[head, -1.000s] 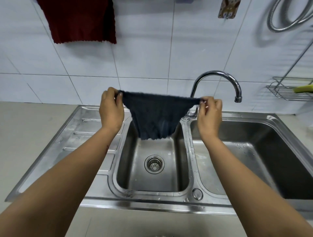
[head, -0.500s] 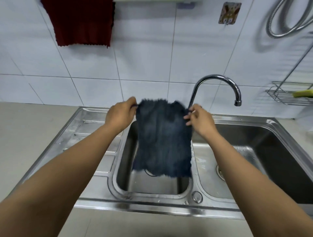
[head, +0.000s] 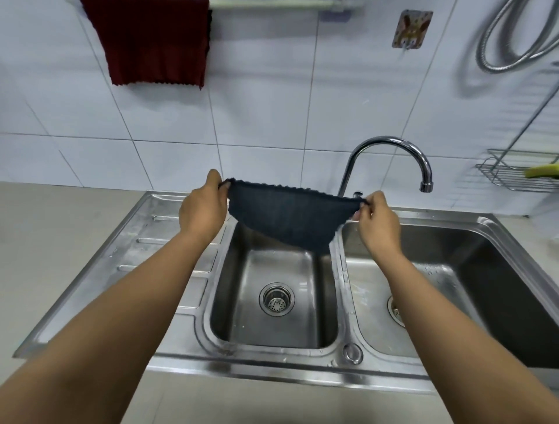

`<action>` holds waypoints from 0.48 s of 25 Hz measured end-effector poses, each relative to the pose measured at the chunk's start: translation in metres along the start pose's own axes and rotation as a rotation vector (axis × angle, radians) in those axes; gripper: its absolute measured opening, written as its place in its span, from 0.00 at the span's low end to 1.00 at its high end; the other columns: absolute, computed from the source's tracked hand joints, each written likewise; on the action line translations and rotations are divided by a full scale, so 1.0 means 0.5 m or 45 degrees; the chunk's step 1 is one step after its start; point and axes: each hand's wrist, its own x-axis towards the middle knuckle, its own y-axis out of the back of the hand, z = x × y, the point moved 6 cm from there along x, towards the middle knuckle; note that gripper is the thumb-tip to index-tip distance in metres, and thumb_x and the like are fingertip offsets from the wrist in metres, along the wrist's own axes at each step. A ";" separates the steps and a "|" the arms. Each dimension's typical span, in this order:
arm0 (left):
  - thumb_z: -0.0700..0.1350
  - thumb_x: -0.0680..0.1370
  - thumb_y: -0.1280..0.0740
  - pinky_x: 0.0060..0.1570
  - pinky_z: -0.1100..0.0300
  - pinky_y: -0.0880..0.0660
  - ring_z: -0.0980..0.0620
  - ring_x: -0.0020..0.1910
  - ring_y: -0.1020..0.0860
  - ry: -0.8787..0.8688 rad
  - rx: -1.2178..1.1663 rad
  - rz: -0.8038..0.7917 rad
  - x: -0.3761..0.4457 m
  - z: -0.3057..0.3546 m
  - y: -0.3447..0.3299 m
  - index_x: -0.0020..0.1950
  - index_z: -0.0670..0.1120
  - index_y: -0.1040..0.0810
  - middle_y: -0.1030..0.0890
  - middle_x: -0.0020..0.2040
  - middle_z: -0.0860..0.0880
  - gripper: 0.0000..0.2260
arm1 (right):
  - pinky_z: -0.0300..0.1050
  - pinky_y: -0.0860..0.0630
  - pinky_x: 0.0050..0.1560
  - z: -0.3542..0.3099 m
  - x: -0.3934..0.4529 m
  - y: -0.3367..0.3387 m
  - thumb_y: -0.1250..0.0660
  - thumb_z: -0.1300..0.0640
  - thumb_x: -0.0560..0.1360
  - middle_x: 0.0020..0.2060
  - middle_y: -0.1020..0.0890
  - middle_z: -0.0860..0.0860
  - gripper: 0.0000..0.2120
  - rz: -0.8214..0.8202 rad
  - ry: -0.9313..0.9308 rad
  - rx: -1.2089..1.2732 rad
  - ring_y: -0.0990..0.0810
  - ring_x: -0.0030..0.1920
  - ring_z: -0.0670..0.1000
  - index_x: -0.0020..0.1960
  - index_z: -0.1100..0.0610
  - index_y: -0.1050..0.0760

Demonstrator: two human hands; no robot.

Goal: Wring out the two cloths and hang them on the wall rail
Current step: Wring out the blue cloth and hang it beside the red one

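The red cloth (head: 154, 42) above the sink (head: 187, 342) runs off the top edge, so its fold over the wall rail (head: 272, 3) stays unseen. The rail itself is only a sliver. Right of the tap (head: 390, 145), the hose (head: 514, 36) and wire rack (head: 514, 175) are cut by the edge. The dark cloth (head: 287, 215) hides the basin's rear wall.

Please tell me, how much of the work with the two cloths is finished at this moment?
About half, it seems. Done: the red cloth hangs on the rail. In hand: the left hand and right hand stretch the dark cloth by its corners over the sink; whether it is wrung I cannot tell. Left: lift it up and hang it on the rail's free part.
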 end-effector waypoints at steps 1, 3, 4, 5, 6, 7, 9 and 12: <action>0.54 0.82 0.47 0.30 0.50 0.29 0.38 0.31 0.25 0.064 -0.022 -0.037 0.010 -0.001 -0.006 0.47 0.44 0.37 0.22 0.32 0.40 0.13 | 0.49 0.29 0.39 -0.009 0.008 0.000 0.45 0.57 0.80 0.40 0.17 0.54 0.05 0.001 -0.020 0.033 0.22 0.38 0.58 0.50 0.57 0.33; 0.54 0.82 0.47 0.35 0.50 0.24 0.40 0.31 0.21 0.184 -0.145 -0.088 0.022 0.000 -0.013 0.47 0.45 0.36 0.19 0.33 0.42 0.13 | 0.49 0.26 0.38 -0.022 0.021 0.003 0.47 0.57 0.80 0.38 0.17 0.53 0.04 0.029 -0.082 0.116 0.20 0.36 0.58 0.49 0.56 0.35; 0.53 0.82 0.46 0.35 0.53 0.24 0.42 0.29 0.20 0.247 -0.258 -0.097 0.027 -0.001 -0.015 0.47 0.45 0.36 0.18 0.32 0.43 0.12 | 0.47 0.27 0.34 -0.024 0.024 0.004 0.47 0.57 0.81 0.36 0.17 0.52 0.04 0.041 -0.118 0.154 0.19 0.32 0.57 0.48 0.56 0.36; 0.53 0.81 0.45 0.36 0.54 0.24 0.45 0.28 0.19 0.299 -0.374 -0.097 0.031 0.001 -0.017 0.47 0.46 0.36 0.18 0.31 0.45 0.11 | 0.44 0.29 0.31 -0.027 0.026 0.004 0.48 0.57 0.81 0.34 0.17 0.52 0.04 0.051 -0.151 0.192 0.20 0.29 0.56 0.48 0.55 0.37; 0.52 0.81 0.44 0.38 0.54 0.23 0.46 0.27 0.19 0.341 -0.480 -0.100 0.037 0.004 -0.018 0.47 0.46 0.36 0.18 0.30 0.46 0.10 | 0.44 0.30 0.29 -0.031 0.027 0.003 0.49 0.57 0.81 0.33 0.18 0.51 0.03 0.058 -0.176 0.231 0.21 0.25 0.55 0.48 0.54 0.39; 0.51 0.81 0.44 0.40 0.52 0.21 0.45 0.28 0.19 0.382 -0.584 -0.101 0.041 0.007 -0.018 0.47 0.46 0.36 0.18 0.30 0.46 0.09 | 0.44 0.29 0.30 -0.035 0.028 0.002 0.49 0.57 0.81 0.31 0.18 0.51 0.03 0.062 -0.192 0.265 0.21 0.23 0.54 0.48 0.54 0.39; 0.49 0.81 0.43 0.40 0.49 0.19 0.43 0.29 0.18 0.466 -0.790 -0.097 0.050 0.010 -0.015 0.48 0.46 0.36 0.18 0.31 0.43 0.08 | 0.49 0.24 0.33 -0.045 0.030 -0.001 0.50 0.56 0.80 0.29 0.19 0.51 0.03 0.054 -0.220 0.331 0.22 0.21 0.54 0.48 0.54 0.40; 0.49 0.82 0.45 0.38 0.51 0.19 0.43 0.30 0.18 0.534 -0.983 -0.088 0.061 0.018 -0.002 0.50 0.47 0.38 0.17 0.36 0.40 0.07 | 0.55 0.20 0.35 -0.061 0.035 -0.011 0.51 0.54 0.80 0.29 0.20 0.53 0.04 -0.012 -0.270 0.466 0.20 0.22 0.56 0.48 0.52 0.40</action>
